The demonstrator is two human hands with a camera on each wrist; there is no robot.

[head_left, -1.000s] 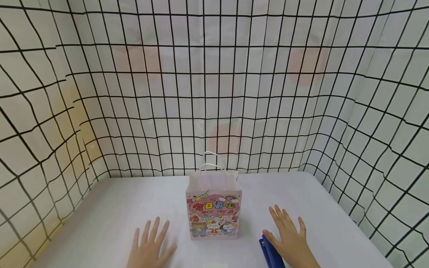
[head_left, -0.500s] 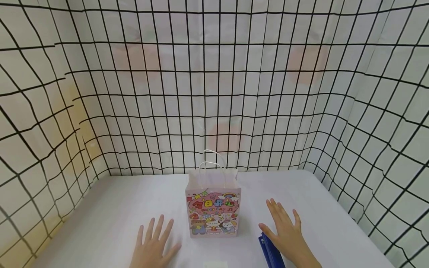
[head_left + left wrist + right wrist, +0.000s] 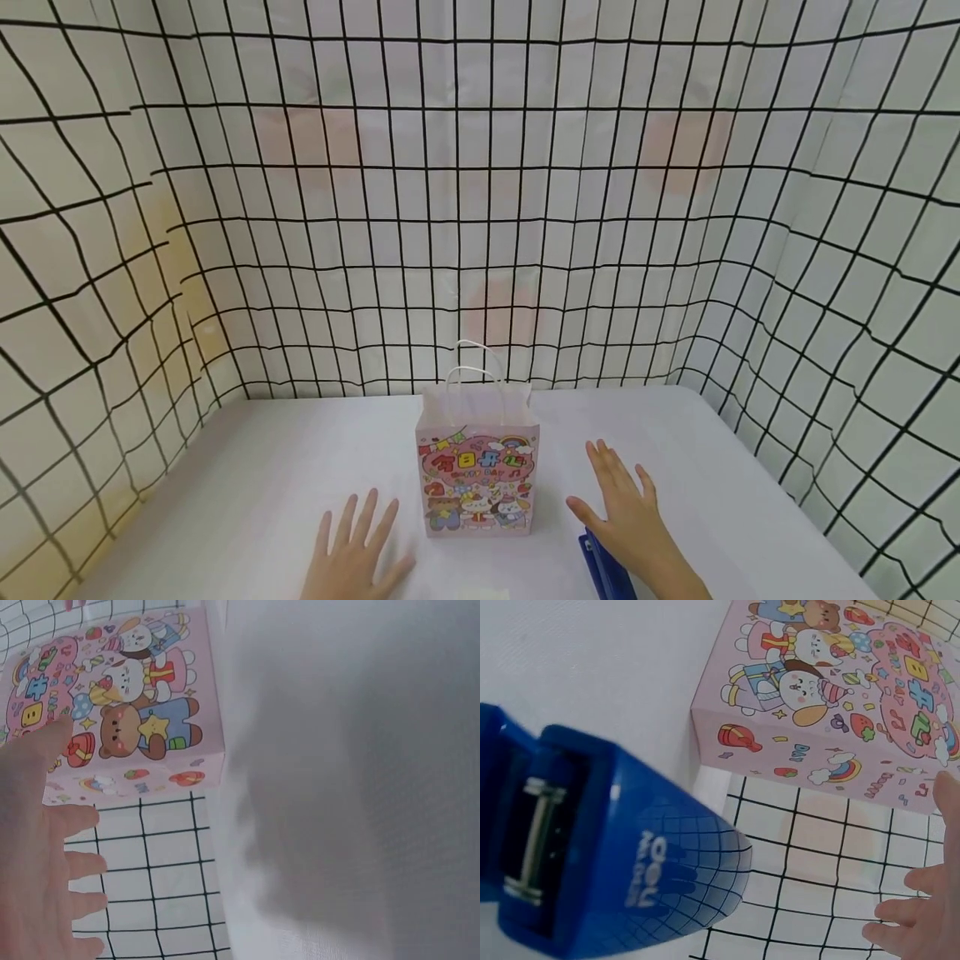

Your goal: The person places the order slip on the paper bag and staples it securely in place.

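Note:
A pink paper gift bag (image 3: 477,479) with cartoon animals and white handles stands upright mid-table. Left of it, my left hand (image 3: 352,554) is spread with straight fingers and holds nothing. In the left wrist view its thumb overlaps the bag's printed front (image 3: 142,712). My right hand (image 3: 630,525), fingers extended, is to the right of the bag and also holds nothing. Beneath its thumb side, partly hidden by the hand in the head view, is a blue stapler (image 3: 600,567). The right wrist view shows this stapler (image 3: 652,855) up close, with white lettering on its side.
White cloth covers the table (image 3: 322,450). Black-gridded white walls (image 3: 487,208) enclose its back and both sides. A small pale patch (image 3: 482,594) lies at the front edge of the head view, before the bag.
My left hand has drifted slightly right, towards the bag. My right hand has shifted left and a little forward. Bag and stapler stay in place.

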